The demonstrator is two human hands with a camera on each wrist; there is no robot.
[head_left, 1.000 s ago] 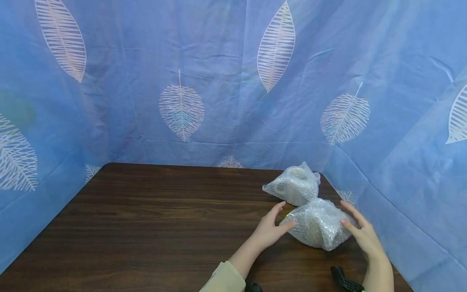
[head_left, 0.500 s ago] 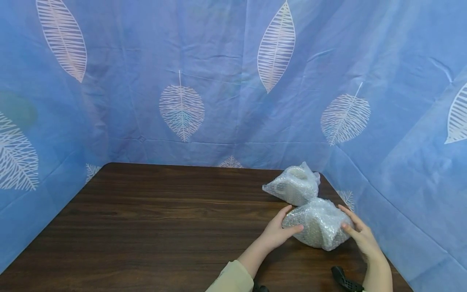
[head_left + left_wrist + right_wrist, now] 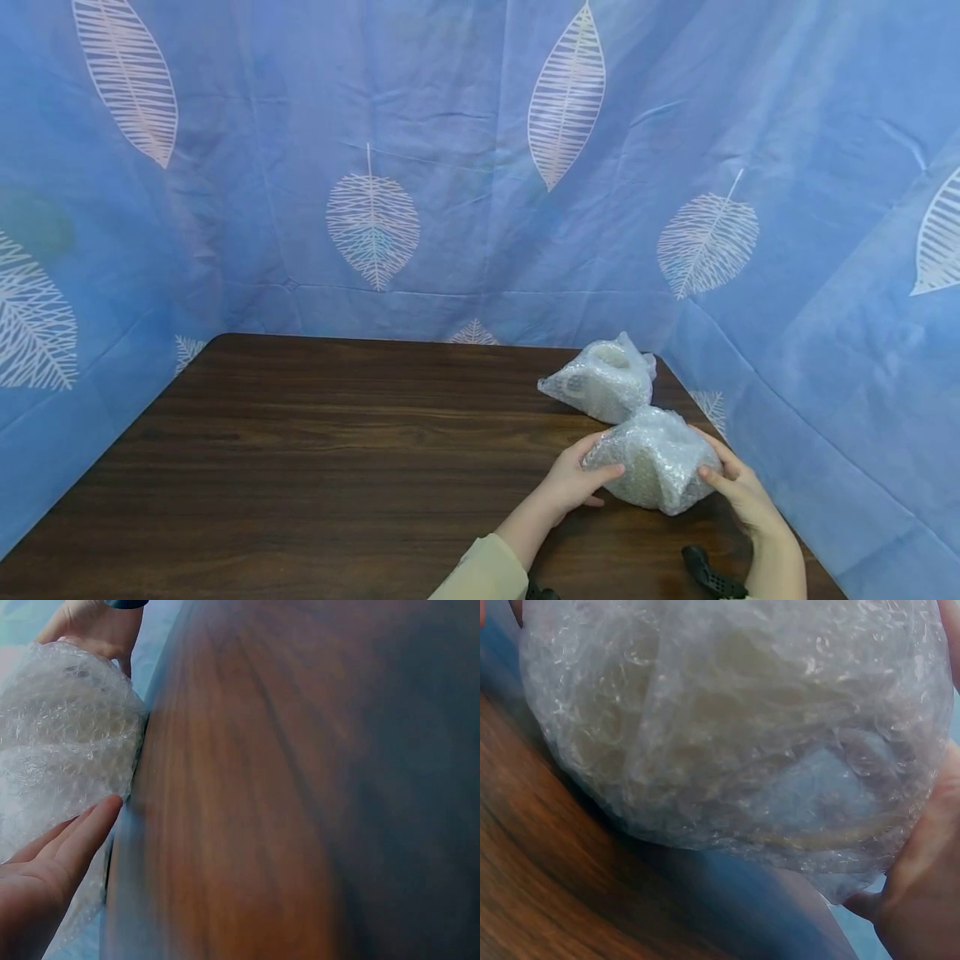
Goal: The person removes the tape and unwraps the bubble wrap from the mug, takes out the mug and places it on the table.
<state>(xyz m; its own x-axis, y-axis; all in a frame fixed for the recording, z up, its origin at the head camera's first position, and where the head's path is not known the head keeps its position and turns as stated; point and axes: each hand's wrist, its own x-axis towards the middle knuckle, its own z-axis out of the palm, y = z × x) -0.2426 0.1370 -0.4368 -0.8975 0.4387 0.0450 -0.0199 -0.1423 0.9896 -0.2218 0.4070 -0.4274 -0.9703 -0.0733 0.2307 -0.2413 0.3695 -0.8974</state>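
A rounded bundle in clear bubble wrap (image 3: 651, 467) sits near the right edge of the table, with something pale showing through the wrap. My left hand (image 3: 572, 483) holds its left side, the thumb in front and the fingers reaching round behind. On the opposite side my right hand (image 3: 744, 493) grips it, thumb on the near face and fingers along the back. The left wrist view shows the bubble-wrapped bundle (image 3: 64, 742) with left fingertips against it. What is inside the wrapping is blurred by the plastic.
Directly behind stands a second bubble-wrapped bundle (image 3: 600, 383) with a ring-shaped top, overlapping the first in the head view. The dark wood table (image 3: 337, 467) extends far to the left. A blue leaf-patterned cloth (image 3: 465, 167) hangs behind and along both sides.
Both hands have closed in on the front bundle, the left moving right and the right edging left until they hold its sides. The bundle stays nearly in place.
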